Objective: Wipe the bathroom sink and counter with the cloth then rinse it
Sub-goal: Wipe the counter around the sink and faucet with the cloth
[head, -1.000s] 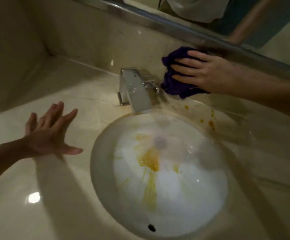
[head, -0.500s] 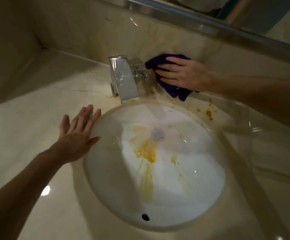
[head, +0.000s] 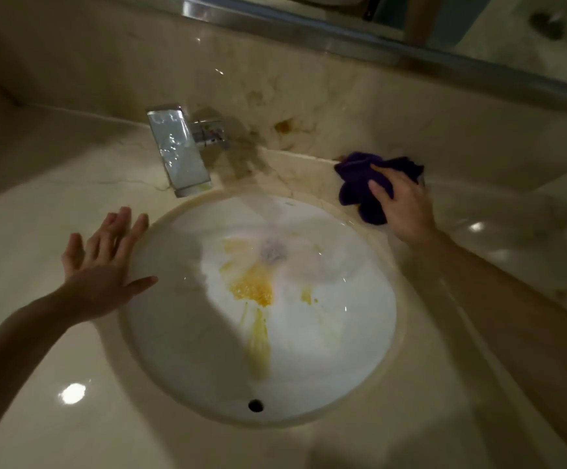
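A round white sink (head: 349, 360) is set into the beige marble counter (head: 38, 204). Yellow-orange stains run down the basin from near the drain. My right hand (head: 402, 204) presses a crumpled purple cloth (head: 355, 184) onto the counter at the sink's upper right rim, by the back wall. My left hand (head: 106, 265) rests flat with fingers spread on the counter at the sink's left rim, holding nothing. A brownish smear marks the backsplash (head: 285, 125) behind the counter.
A square chrome faucet (head: 179, 154) with its handle (head: 209, 133) stands behind the sink. A mirror with a metal frame (head: 309, 32) runs along the top of the backsplash. The side wall closes the counter at far left.
My right hand has slid the cloth from beside the faucet rightwards along the counter; the orange spots there no longer show. My left hand has stayed flat at the sink's left rim.
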### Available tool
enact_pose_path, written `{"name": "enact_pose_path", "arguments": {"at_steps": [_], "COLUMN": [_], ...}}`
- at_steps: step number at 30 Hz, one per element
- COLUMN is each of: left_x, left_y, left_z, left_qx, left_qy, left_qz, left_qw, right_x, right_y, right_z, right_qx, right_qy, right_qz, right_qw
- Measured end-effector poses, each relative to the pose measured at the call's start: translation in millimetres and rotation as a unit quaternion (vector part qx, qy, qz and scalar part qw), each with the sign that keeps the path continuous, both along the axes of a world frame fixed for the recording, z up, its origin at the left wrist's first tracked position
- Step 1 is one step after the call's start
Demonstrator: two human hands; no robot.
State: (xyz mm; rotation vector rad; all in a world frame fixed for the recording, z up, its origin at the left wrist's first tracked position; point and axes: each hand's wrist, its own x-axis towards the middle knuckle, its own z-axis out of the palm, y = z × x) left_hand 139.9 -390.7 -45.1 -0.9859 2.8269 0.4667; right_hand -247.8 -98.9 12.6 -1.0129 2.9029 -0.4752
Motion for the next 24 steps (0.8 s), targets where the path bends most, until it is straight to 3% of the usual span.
{"name": "enact_pose_path", "arguments": {"at_steps": [5,8,12,17,21,24], "left_x": [-1.6,-2.6,-1.4,1.4,-1.0,1.1], "left_y": [-0.8,1.1,0.9,0.0,-4.0,-6.0], "left_z": [-0.1,0.1,1.5,0.0,-0.1,0.6], "left_qx": [0.002,0.008,0.01,-0.004,0.002,0.011], "left_qy": [-0.006,-0.006,0.0,0.0,-0.007,-0.011], "left_qz": [0.004,0.002,-0.005,-0.027,-0.032,-0.036], "left_qw": [1.0,1.0,1.0,1.0,0.999,0.999], "right_x": [23.4,37.9,42.6,59.6,78.5,98.3], "right_y": [-21.9,-1.4,18.2,-36.3,-129.6,-153.4], "right_z": [13.8,-10.8,-27.5,-45.6,-54.2,-61.6], "right_qx": [-0.019,0.046,0.074,0.044,0.001,-0.017], "right_qy": [-0.089,-0.03,0.073,0.07,0.091,0.127], "right_qz": [0.027,0.051,-0.04,-0.109,-0.053,0.042], "right_qw": [0.995,0.997,0.994,0.991,0.994,0.991]}}
